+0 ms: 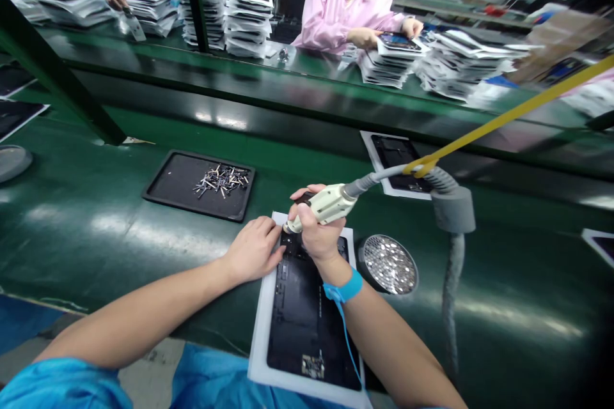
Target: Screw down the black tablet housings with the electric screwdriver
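Note:
My right hand [319, 230] is closed around a cream corded electric screwdriver [330, 203]. The tool's tip points down and left at the upper left corner of a black tablet back housing [300, 307], which lies in a white sheet-like surround [261, 326]. My left hand [254, 248] rests at the left edge of that corner, thumb apart from the fingers, close to the tip. What lies right under its fingertips is hidden. A blue wrist strap [343, 287] circles my right wrist, and its thin cord runs down over the housing.
A black tray [180, 188] holds small slender parts [223, 180]. At my right stands a round dish of shiny bits [389, 263]. A yellow strap [503, 121] holds up the tool's grey cable [453, 294]. Another housing [396, 153] lies behind. Co-workers sit across, behind stacks [247, 22].

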The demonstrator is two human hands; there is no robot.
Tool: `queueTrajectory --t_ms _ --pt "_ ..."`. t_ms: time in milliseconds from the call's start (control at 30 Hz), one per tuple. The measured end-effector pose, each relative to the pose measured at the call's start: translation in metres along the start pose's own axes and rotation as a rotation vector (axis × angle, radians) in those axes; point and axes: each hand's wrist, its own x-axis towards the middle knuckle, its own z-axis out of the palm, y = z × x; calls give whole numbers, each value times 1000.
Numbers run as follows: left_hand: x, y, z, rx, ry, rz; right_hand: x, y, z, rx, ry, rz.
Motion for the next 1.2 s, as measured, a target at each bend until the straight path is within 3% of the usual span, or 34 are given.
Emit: queueTrajectory --t_ms 900,967,1067,1200 --pt "0 -6 1 -22 18 -7 3 -4 4 5 -3 57" --pt "0 -8 0 -25 22 -20 9 -14 -7 17 54 46" --pt "7 -6 1 19 38 -58 21 -36 -40 -10 154 -63" --pt "43 10 7 104 16 -50 24 -60 -98 -146 275 -181"
